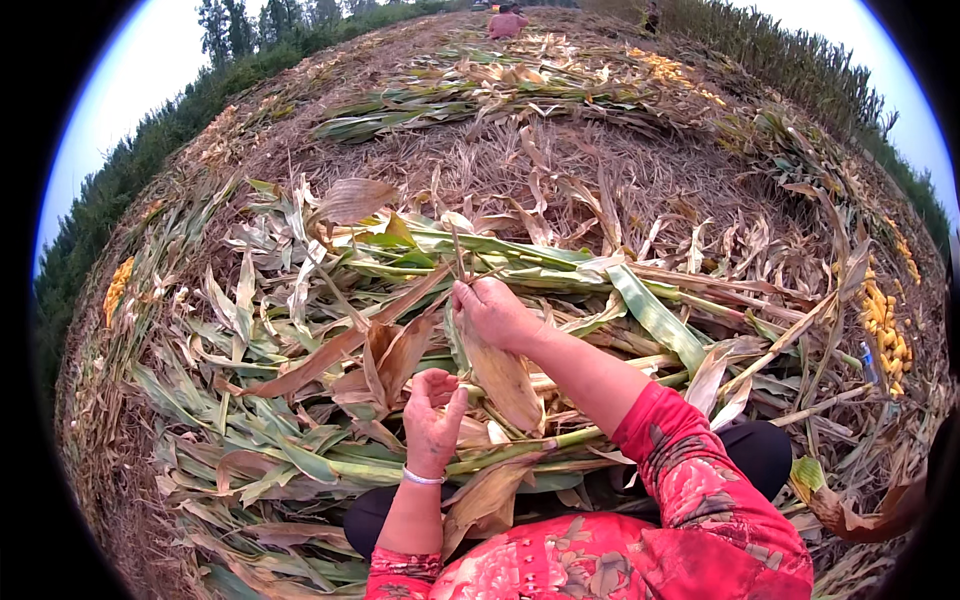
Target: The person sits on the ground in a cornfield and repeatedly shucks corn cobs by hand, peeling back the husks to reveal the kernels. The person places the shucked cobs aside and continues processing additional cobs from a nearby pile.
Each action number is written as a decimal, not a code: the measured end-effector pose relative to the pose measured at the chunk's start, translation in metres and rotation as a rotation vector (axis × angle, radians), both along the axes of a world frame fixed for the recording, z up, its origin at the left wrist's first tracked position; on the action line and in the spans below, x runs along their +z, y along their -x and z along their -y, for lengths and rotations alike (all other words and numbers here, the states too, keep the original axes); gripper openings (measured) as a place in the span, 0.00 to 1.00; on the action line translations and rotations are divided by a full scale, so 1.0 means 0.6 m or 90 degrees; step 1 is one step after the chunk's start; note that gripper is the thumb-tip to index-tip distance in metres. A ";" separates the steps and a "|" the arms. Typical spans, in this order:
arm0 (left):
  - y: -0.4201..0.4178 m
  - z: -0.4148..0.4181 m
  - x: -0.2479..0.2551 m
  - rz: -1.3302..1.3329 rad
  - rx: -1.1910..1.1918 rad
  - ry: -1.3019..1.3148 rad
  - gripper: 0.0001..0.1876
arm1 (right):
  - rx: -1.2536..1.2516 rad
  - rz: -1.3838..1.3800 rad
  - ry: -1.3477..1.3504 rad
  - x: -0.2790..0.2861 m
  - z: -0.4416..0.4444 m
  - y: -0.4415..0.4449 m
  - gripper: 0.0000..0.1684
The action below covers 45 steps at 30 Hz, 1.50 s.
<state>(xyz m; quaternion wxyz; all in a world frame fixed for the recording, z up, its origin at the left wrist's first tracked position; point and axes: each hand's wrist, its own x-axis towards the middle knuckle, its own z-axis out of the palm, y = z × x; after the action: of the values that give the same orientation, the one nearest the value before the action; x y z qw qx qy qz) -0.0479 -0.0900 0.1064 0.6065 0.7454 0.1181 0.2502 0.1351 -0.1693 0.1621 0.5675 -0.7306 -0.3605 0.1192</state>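
Note:
Near the middle of the picture, my right hand (491, 311) is closed on the narrow end of a dry corn husk (506, 375), whose broad tan part hangs down below the fingers. Thin dry strands rise above the grip. Lower and to the left, my left hand (433, 409) is raised with its fingers curled and the thumb apart, holding nothing that shows; a bracelet circles its wrist. Brown dry leaves (401, 356) lie just beyond it. Under both hands spreads a heap of cut corn stalks (525, 450), part green, part dried, lying across my knees' front.
Yellow corn cobs (885, 330) lie in a pile at the right, beside a plastic bottle (868, 364). Another cob pile (118, 289) is at the far left. More stalks (450, 105) lie in a row ahead. A person (508, 24) is low down in the distance. Standing corn (795, 60) edges the field.

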 end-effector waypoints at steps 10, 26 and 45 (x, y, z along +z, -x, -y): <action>0.004 0.011 -0.039 0.034 -0.145 0.475 0.35 | 0.209 -0.393 -0.213 0.018 -0.022 0.050 0.22; -0.012 0.002 -0.053 0.187 -0.011 0.388 0.33 | 0.024 0.190 0.076 -0.088 0.003 0.066 0.15; -0.012 0.000 -0.058 0.038 -0.188 0.504 0.31 | 0.064 -0.077 0.012 0.007 -0.007 0.073 0.30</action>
<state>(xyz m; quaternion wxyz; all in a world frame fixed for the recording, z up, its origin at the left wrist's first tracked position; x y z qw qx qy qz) -0.0405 -0.0900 0.0716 0.8784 0.4564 0.0796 0.1176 0.0912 -0.1649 0.1662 0.5745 -0.7086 -0.3604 0.1949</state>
